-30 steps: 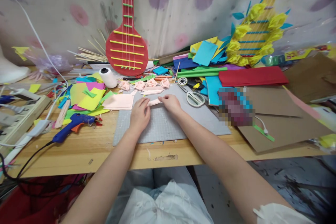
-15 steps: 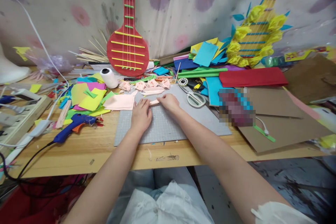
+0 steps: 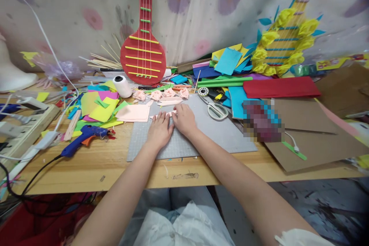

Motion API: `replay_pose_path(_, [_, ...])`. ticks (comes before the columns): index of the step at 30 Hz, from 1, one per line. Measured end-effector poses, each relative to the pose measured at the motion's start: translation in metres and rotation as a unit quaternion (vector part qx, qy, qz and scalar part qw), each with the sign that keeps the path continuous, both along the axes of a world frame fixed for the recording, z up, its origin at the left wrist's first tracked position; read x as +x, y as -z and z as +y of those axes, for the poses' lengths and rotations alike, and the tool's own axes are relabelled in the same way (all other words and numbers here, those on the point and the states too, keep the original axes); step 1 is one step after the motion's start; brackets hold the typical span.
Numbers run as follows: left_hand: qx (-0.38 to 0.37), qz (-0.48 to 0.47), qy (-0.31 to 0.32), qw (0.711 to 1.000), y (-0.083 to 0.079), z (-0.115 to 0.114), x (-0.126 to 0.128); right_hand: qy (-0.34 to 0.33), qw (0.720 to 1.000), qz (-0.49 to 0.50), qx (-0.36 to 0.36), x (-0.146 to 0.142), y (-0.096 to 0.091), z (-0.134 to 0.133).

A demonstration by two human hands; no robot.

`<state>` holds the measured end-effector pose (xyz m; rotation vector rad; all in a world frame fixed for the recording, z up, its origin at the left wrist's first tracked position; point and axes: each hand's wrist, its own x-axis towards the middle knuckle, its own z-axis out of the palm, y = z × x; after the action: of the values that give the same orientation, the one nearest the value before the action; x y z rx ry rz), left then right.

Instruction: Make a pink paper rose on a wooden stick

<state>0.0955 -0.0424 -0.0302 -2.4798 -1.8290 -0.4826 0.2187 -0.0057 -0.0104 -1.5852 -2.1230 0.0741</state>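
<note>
Both of my hands rest side by side on a grey cutting mat (image 3: 219, 134). My left hand (image 3: 159, 130) lies with fingers flat, pressing a narrow pink paper strip (image 3: 164, 114) down. My right hand (image 3: 184, 120) presses the strip's right end, its fingers bent over it. Just beyond the strip lie more pink strips (image 3: 169, 101), a stack of pink paper squares (image 3: 133, 112) and several small pink paper roses (image 3: 157, 94).
A blue glue gun (image 3: 85, 135) with a black cord lies left of the mat. Scissors (image 3: 215, 110), a white thread spool (image 3: 122, 86), coloured paper scraps (image 3: 99, 107), brown cardboard (image 3: 311, 127), a red paper banjo (image 3: 143, 52) and a yellow-flowered paper guitar (image 3: 284, 42) crowd the table.
My two hands have drawn closer together over the pink strip, the right hand sliding left along it. The camera view has shifted slightly.
</note>
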Motion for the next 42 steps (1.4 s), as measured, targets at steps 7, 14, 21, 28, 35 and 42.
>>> replay_pose_path(7, [-0.018,0.003,-0.001,1.000,0.002,-0.001,0.001,-0.146,0.982,-0.091,-0.073,0.005,0.015,-0.012])
replay_pose_path(14, [-0.038,0.010,0.008,0.999,-0.005,-0.001,0.000,-0.145,0.977,-0.103,-0.116,0.008,0.012,-0.010])
replay_pose_path(21, [-0.083,0.023,0.030,0.996,-0.013,0.002,-0.005,-0.158,0.971,-0.102,-0.150,0.009,0.010,-0.008])
replay_pose_path(28, [-0.051,0.006,0.028,0.998,-0.003,-0.003,-0.004,-0.132,0.987,-0.061,-0.064,0.017,-0.005,0.019])
replay_pose_path(35, [-0.027,0.011,0.015,0.999,-0.003,-0.008,-0.002,-0.088,0.992,-0.063,0.059,0.022,0.000,0.055])
replay_pose_path(42, [0.019,-0.047,0.031,0.998,-0.004,-0.007,-0.005,-0.110,0.985,-0.115,0.062,0.014,0.005,0.068])
